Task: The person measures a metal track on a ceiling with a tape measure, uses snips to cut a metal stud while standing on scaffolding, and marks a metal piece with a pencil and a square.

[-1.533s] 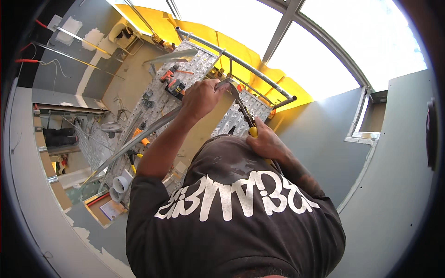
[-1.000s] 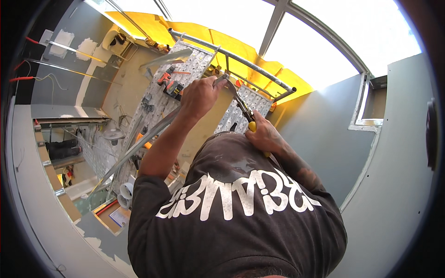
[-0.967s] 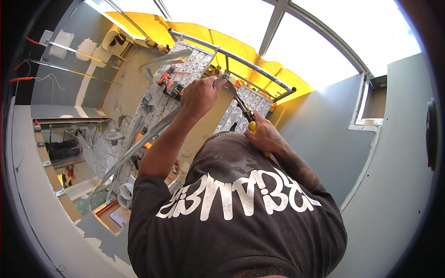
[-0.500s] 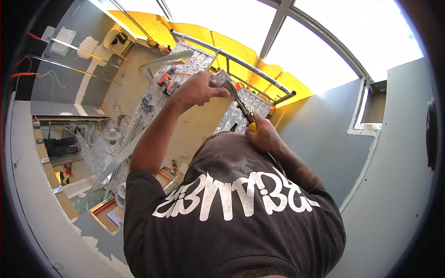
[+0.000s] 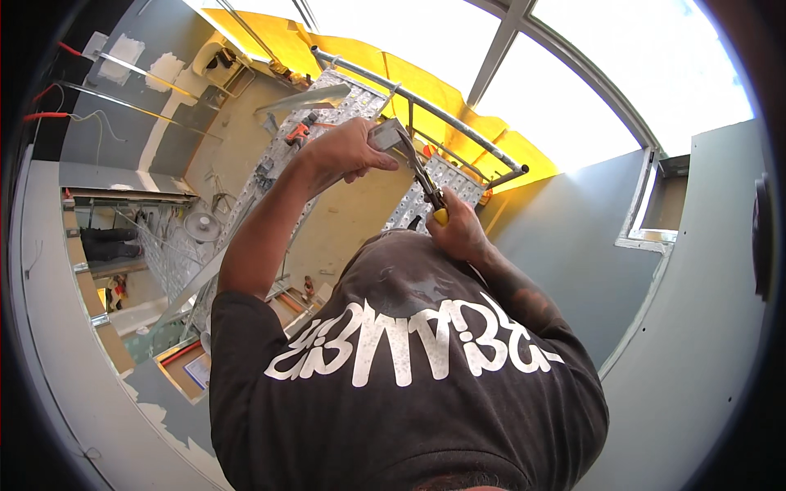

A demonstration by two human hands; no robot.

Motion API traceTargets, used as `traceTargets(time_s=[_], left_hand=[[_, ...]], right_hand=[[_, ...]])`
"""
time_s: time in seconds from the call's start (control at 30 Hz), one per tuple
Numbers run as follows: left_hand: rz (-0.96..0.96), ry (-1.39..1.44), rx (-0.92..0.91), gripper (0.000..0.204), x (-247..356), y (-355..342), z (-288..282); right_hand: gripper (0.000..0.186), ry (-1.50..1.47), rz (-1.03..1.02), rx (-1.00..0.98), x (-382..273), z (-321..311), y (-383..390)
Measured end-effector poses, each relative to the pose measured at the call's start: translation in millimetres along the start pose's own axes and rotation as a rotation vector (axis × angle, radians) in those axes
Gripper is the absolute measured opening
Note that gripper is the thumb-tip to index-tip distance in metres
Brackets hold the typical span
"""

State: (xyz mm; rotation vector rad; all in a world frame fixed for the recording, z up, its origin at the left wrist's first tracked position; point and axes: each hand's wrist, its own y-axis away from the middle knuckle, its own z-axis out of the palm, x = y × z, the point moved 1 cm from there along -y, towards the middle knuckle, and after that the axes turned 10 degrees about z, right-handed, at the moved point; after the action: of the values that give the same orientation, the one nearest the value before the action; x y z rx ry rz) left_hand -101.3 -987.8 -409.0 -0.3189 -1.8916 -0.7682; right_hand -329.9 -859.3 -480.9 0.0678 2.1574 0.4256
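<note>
Our left hand [image 5: 344, 151] has risen since half a second ago, its fingers clenched on a small grey metal piece [image 5: 385, 135] at about 12 o'clock. Our right hand [image 5: 458, 233] stays lower, at 1 o'clock, fingers wrapped round the yellow-tipped handles of the snips [image 5: 426, 180], whose blades meet the piece. Beyond lies the perforated scaffold deck [image 5: 348, 102] with its guard rail [image 5: 426, 106], yellow sheeting [image 5: 426, 78], a bright window [image 5: 573, 74] and grey walls [image 5: 696, 327].

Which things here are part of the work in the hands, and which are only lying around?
In use:
- left hand gripping a small grey metal piece
- right hand holding yellow-handled snips, their blades at that piece

Lying about:
- orange-handled tool on the scaffold deck
- round fan below
</note>
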Motion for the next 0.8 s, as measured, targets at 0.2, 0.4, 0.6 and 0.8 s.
traceTargets(time_s=[0.2,0.4,0.6,0.8], left_hand=[[-0.043,0.032,0.021,0.035,7,1,0],[-0.042,0.101,0.007,0.026,9,3,9],[-0.033,0.069,-0.014,0.023,-5,-3,4],[-0.017,0.008,-0.084,0.027,4,-3,-6]], right_hand=[[0.037,-0.084,-0.073,-0.006,7,3,-7],[0.041,-0.096,-0.019,-0.135,0,-6,-11],[0.042,-0.114,-0.012,-0.101,-10,-3,-8],[0.035,-0.083,-0.030,-0.089,-7,2,-13]])
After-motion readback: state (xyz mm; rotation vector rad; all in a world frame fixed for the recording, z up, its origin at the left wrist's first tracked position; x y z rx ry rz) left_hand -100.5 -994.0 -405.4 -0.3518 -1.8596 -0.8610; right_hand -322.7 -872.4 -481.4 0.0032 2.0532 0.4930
